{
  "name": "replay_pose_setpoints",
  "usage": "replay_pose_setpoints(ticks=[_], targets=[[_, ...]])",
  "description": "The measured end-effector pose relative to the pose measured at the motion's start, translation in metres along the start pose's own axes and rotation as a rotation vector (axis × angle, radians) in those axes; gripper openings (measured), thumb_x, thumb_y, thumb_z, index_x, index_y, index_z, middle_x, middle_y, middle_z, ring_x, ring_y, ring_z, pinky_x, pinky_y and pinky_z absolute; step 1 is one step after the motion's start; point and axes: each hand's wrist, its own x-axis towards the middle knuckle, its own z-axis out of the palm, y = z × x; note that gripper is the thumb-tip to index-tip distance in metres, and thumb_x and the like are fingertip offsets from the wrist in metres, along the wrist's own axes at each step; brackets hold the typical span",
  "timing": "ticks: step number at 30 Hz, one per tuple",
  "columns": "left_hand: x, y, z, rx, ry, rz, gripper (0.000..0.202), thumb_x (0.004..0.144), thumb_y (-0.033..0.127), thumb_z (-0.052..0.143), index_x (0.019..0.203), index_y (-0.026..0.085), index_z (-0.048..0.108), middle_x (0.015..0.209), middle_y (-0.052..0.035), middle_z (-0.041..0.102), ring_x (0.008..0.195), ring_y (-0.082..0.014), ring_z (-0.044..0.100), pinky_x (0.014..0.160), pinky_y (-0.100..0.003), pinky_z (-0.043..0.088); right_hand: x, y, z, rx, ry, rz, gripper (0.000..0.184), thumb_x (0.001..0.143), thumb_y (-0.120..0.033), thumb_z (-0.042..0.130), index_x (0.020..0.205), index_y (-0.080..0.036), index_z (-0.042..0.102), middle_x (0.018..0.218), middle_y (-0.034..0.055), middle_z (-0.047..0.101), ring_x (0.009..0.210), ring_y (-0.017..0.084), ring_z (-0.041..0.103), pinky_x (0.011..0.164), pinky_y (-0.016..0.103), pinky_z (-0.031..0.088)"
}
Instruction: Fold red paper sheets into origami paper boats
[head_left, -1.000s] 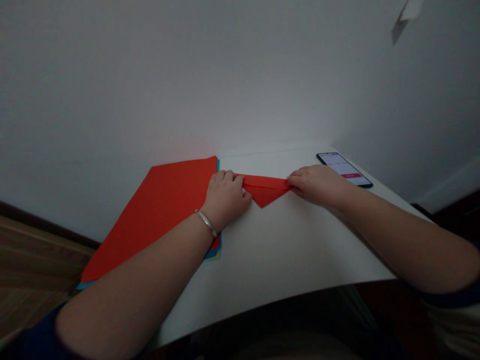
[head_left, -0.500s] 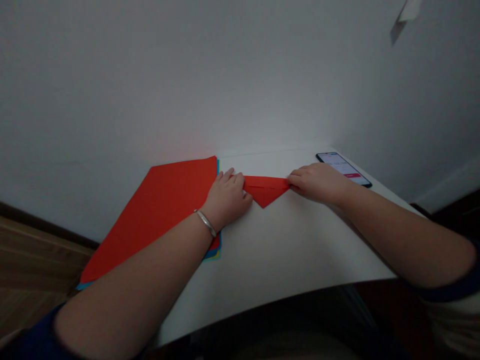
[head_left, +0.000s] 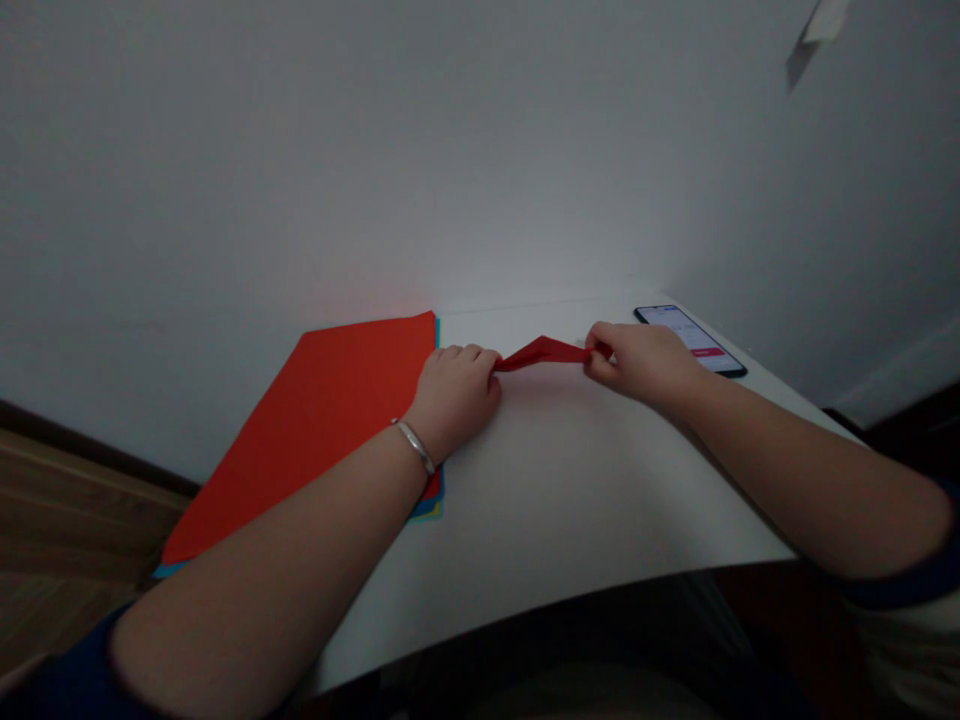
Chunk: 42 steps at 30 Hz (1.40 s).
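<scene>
Partly done, to judge by the layers: already folded down to a narrow strip with a low central peak, a small piece of red paper (head_left: 546,352). Not yet lying flat or let go; hard to say from here how many creases to add, if any. Held between both hands at a tilt, over the far half of the white table (head_left: 570,480), closer to the far edge than to the near one. At one end, the left hand (head_left: 457,398), with fingers bent and close together around the strip's left tip, exact grip partly hidden. At the other end, the right hand (head_left: 637,360), with thumb and forefinger pinched on the right tip. By the left wrist, toward the table's left edge, a red-topped stack of coloured sheets (head_left: 322,410). Near the far right corner, just beyond the right hand, a dark-edged phone with a lit screen (head_left: 701,345).
</scene>
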Motion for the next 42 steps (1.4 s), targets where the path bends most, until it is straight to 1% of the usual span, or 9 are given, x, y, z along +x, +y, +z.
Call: replay_pose_setpoints(ticks=[4,7,10,18,25,30,34,38,42], targets=[[0.002,0.001,-0.006,0.007,-0.002,-0.035,0.030,0.096,0.026,0.040,0.094,0.015,0.067,0.097,-0.0122,0.072,0.093,-0.0270,0.066,0.080,-0.038,0.047,0.000,0.000,0.002,0.070,0.010,0.083,0.025,0.085,-0.034,0.048,0.097,-0.024,0.067,0.081,0.0067,0.073,0.068,0.022,0.061,0.053,0.031,0.028],[0.002,0.003,-0.007,-0.057,0.021,-0.079,0.029,0.097,0.028,0.041,0.112,0.016,0.062,0.096,-0.0112,0.073,0.090,-0.0268,0.068,0.078,-0.037,0.048,0.002,0.002,0.005,0.115,-0.005,0.127,0.027,0.086,-0.035,0.047,0.100,-0.024,0.067,0.082,0.0077,0.072,0.069,0.022,0.061,0.054,0.031,0.031],[0.001,0.004,-0.005,-0.131,0.051,-0.132,0.039,0.097,0.026,0.042,0.135,0.016,0.046,0.094,-0.0096,0.074,0.086,-0.0258,0.070,0.076,-0.036,0.048,0.003,0.003,0.007,0.162,0.010,0.138,0.027,0.086,-0.036,0.050,0.103,-0.025,0.068,0.087,0.0079,0.073,0.074,0.023,0.062,0.057,0.031,0.035],[0.001,0.004,0.003,-0.208,0.065,-0.161,0.045,0.098,0.021,0.038,0.141,0.013,0.028,0.085,-0.0088,0.072,0.077,-0.0217,0.069,0.069,-0.030,0.049,0.002,0.008,0.014,0.229,0.082,0.167,0.049,0.086,-0.037,0.056,0.133,-0.023,0.056,0.101,0.0093,0.073,0.078,0.024,0.065,0.062,0.033,0.043],[-0.001,0.004,-0.002,-0.200,0.046,-0.101,0.037,0.097,0.020,0.035,0.133,0.019,0.044,0.078,-0.0060,0.071,0.071,-0.0227,0.068,0.068,-0.032,0.049,0.004,0.012,0.020,0.278,0.098,0.168,0.054,0.085,-0.035,0.058,0.137,-0.022,0.051,0.104,0.0086,0.073,0.077,0.023,0.066,0.064,0.033,0.047],[0.000,0.001,0.000,-0.273,0.028,-0.052,0.035,0.096,0.019,0.035,0.119,0.019,0.062,0.082,-0.0066,0.073,0.077,-0.0215,0.068,0.074,-0.031,0.049,0.006,0.014,0.023,0.316,0.076,0.141,0.057,0.082,-0.033,0.060,0.137,-0.021,0.051,0.113,0.0094,0.071,0.085,0.023,0.068,0.068,0.033,0.050],[0.000,0.003,-0.002,-0.332,0.000,-0.015,0.033,0.095,0.025,0.039,0.101,0.019,0.071,0.091,-0.0075,0.075,0.085,-0.0199,0.068,0.079,-0.030,0.049,0.006,0.015,0.023,0.289,0.025,0.070,0.047,0.083,-0.032,0.058,0.128,-0.020,0.061,0.113,0.0099,0.072,0.088,0.023,0.067,0.073,0.034,0.051],[-0.002,0.007,-0.009,-0.388,-0.073,-0.053,0.037,0.093,0.030,0.042,0.089,0.018,0.076,0.083,-0.0076,0.075,0.080,-0.0196,0.067,0.075,-0.030,0.049,0.005,0.014,0.024,0.274,0.065,0.047,0.050,0.083,-0.030,0.058,0.131,-0.017,0.059,0.120,0.0128,0.067,0.088,0.023,0.066,0.077,0.036,0.052],[-0.003,0.010,-0.011,-0.594,-0.176,-0.001,0.039,0.088,0.022,0.041,0.098,0.018,0.078,0.088,-0.0045,0.077,0.079,-0.0175,0.068,0.076,-0.029,0.051,0.005,0.013,0.023,0.223,0.074,-0.023,0.027,0.086,-0.025,0.054,0.105,-0.018,0.072,0.114,0.0123,0.066,0.086,0.021,0.065,0.079,0.034,0.051]])
